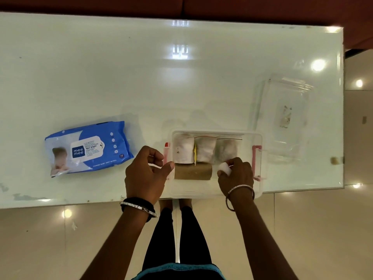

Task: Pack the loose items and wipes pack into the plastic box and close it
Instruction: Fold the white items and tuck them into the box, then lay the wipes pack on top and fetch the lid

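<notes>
A clear plastic box (259,138) with pink side latches stands open at the table's near edge. Inside it, three small bags of white stuff (204,150) line the far wall, and a brown cardboard roll (192,172) lies in front of them. My right hand (236,175) is over the box's right part, shut on a small white item (225,167). My left hand (147,174) rests at the box's left wall by the pink latch (166,153), fingers curled, thumb on the rim. A blue wet wipes pack (88,148) lies on the table to the left.
The box's clear lid (282,116) lies on the table to the right, behind the box. The white glossy table (141,77) ends just past the lid on the right. A tiled floor and my legs show below the near edge.
</notes>
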Motion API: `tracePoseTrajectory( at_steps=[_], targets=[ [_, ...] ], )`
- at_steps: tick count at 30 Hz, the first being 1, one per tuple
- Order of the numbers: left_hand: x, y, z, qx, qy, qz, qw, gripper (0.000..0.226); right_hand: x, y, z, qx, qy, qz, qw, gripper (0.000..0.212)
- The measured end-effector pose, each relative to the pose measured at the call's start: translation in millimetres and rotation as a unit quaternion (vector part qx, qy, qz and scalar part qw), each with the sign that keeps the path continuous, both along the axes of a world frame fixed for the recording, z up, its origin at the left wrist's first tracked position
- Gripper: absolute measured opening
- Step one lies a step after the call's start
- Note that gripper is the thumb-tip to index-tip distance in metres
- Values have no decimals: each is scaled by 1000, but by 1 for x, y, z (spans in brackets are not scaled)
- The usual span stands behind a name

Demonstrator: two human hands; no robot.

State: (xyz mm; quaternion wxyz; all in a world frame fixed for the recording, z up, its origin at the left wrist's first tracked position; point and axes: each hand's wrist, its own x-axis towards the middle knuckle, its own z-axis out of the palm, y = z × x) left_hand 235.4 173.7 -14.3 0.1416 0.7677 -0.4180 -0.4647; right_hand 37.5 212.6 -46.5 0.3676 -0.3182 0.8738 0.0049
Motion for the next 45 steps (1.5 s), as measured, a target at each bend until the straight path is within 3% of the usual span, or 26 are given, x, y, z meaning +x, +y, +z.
tracePoseTrajectory(
  at_steps=[6, 14, 19, 23, 26, 29, 32, 37, 42, 45],
  targets=[
    [4, 1, -4, 31, 27, 18, 999, 31, 4, -6, -8, 8, 28, 40, 999, 32],
    [15, 4, 0, 2, 38, 47, 998, 24, 1, -16, 10, 9, 16, 21, 1000, 26],
    [52, 6, -2, -38, 22, 173, 984, 19, 20, -39, 43, -141, 122, 61, 981, 10],
    [95, 9, -11, -65, -12, 268, 961, 9, 69, -74, 62, -298, 57, 122, 945, 14],
    [131, 11, -21, -124, -92, 300, 941, 12, 116, -91, 60, -341, -25, 202, 918, 13],
    [166, 8, -32, -158, -185, 306, 921, 17, 158, -97, 44, -309, -115, 257, 909, 6],
    [196, 8, -49, -135, -235, 285, 919, 30, 194, -96, 21, -208, -161, 270, 926, 33],
    [215, -2, -65, -29, -93, 311, 945, 63, 228, -103, -11, -13, -167, 186, 968, 68],
    [232, -12, -74, 41, 42, 318, 946, 67, 245, -110, -24, 8, -218, 37, 975, 58],
    [238, -12, -76, 43, 86, 309, 946, 54, 242, -115, -29, 32, -233, 3, 972, 41]
  ],
)
